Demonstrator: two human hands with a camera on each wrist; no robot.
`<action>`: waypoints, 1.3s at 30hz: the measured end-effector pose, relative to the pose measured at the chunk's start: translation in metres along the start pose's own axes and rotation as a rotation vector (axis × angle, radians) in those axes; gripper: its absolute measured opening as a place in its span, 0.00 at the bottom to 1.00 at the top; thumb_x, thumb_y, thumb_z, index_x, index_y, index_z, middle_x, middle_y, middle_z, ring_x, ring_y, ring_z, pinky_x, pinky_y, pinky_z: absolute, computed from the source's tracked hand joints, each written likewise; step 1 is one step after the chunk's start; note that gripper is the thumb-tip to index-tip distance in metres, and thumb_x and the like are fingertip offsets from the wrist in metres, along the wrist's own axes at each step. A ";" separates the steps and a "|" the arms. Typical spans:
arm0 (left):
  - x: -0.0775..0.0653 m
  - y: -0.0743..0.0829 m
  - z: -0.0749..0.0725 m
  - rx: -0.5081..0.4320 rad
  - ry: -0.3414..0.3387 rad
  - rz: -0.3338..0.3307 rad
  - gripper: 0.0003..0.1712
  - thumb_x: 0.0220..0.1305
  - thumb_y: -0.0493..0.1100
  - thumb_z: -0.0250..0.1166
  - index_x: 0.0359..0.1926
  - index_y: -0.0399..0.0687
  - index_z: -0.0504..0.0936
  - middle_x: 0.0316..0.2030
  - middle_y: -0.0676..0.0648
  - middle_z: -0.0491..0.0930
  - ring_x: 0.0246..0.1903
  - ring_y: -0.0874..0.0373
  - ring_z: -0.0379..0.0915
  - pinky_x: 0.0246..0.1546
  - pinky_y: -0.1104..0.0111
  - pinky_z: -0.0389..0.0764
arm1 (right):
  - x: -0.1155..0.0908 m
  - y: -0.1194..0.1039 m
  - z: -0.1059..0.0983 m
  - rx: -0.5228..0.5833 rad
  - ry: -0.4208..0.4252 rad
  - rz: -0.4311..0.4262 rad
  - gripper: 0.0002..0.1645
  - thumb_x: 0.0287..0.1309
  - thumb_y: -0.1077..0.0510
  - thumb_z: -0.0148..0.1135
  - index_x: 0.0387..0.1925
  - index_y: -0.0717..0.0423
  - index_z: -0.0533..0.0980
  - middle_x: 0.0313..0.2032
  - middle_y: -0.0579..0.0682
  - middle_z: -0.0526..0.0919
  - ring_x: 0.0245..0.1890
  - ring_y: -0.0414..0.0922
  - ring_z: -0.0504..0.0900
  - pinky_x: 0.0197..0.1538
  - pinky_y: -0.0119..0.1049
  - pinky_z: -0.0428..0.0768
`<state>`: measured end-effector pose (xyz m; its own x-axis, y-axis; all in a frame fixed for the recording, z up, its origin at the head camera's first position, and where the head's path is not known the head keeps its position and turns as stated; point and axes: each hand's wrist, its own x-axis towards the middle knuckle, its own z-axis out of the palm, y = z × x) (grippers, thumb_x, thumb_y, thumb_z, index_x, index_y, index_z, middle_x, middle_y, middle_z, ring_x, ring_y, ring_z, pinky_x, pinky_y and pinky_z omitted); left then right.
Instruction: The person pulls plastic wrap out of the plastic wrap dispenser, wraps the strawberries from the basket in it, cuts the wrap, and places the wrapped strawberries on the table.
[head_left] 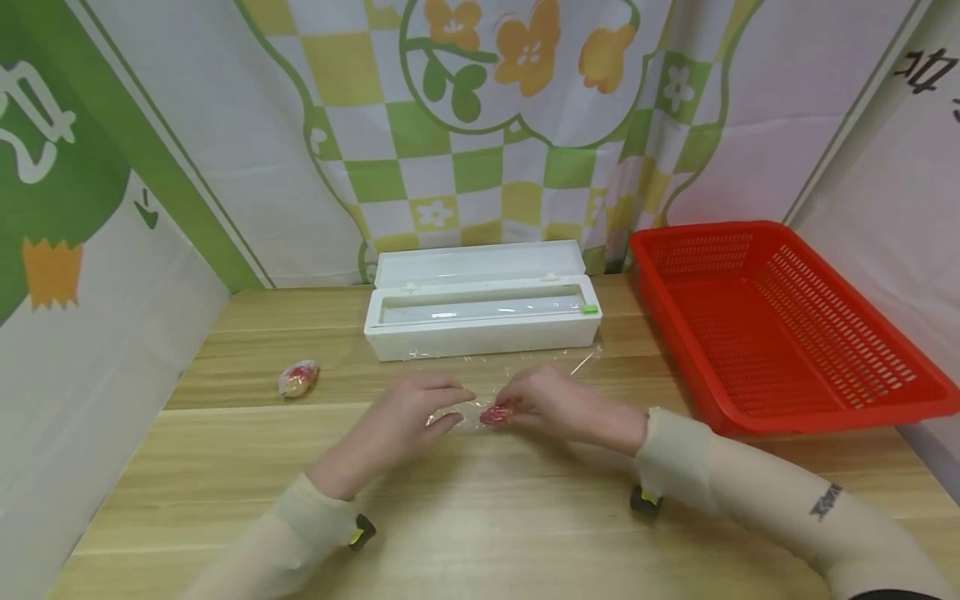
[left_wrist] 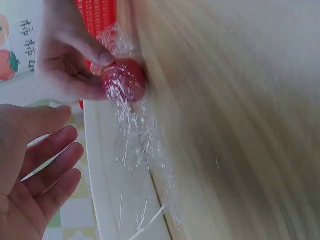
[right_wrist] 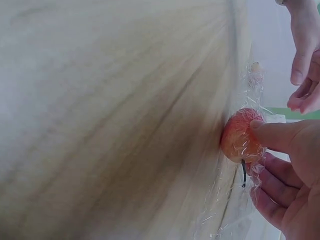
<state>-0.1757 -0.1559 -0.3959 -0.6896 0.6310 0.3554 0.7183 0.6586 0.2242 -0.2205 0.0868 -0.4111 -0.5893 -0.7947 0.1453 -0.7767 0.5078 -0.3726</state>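
Note:
A small red-and-yellow apple (right_wrist: 239, 137) with a dark stem lies on clear plastic film at the middle of the table. My right hand (head_left: 551, 404) holds it, thumb pressed on its side in the right wrist view and fingers against the other side. Crinkled cling film (left_wrist: 137, 135) clings to the apple and trails away from it in the left wrist view. Just left of the apple is my left hand (head_left: 412, 412), thumb and fingers spread apart and loosely bent. Nothing shows in its grasp. The hand hides part of the film in the head view.
Behind the hands stands a white film dispenser box (head_left: 487, 340), lid raised, with a roll (head_left: 480, 311) inside and a green piece on its right edge. A wrapped fruit (head_left: 298, 379) lies at left. A red plastic basket (head_left: 678, 350) stands at right; a patterned curtain hangs behind.

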 end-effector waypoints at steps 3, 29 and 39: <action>0.003 0.005 0.004 -0.026 -0.026 0.007 0.17 0.55 0.41 0.70 0.48 0.48 0.84 0.44 0.51 0.84 0.47 0.58 0.79 0.52 0.64 0.79 | -0.005 0.000 0.000 0.028 -0.003 0.035 0.11 0.54 0.49 0.68 0.39 0.44 0.83 0.34 0.37 0.85 0.32 0.32 0.79 0.40 0.26 0.79; 0.022 0.021 0.039 -0.191 -0.161 0.025 0.15 0.51 0.42 0.73 0.42 0.54 0.86 0.38 0.56 0.84 0.39 0.65 0.78 0.45 0.74 0.79 | -0.024 0.011 0.000 0.278 -0.048 0.111 0.10 0.52 0.54 0.69 0.39 0.44 0.84 0.39 0.40 0.85 0.40 0.34 0.81 0.46 0.29 0.80; 0.024 0.020 0.044 -0.179 -0.171 -0.009 0.16 0.54 0.42 0.71 0.46 0.53 0.85 0.41 0.55 0.85 0.43 0.65 0.78 0.50 0.72 0.78 | -0.026 0.013 -0.003 0.254 -0.081 0.157 0.13 0.54 0.51 0.68 0.44 0.41 0.83 0.41 0.34 0.85 0.40 0.32 0.80 0.48 0.30 0.79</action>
<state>-0.1820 -0.1093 -0.4223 -0.6909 0.6955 0.1972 0.7064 0.5912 0.3892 -0.2158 0.1149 -0.4165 -0.6697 -0.7426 -0.0020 -0.5912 0.5348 -0.6036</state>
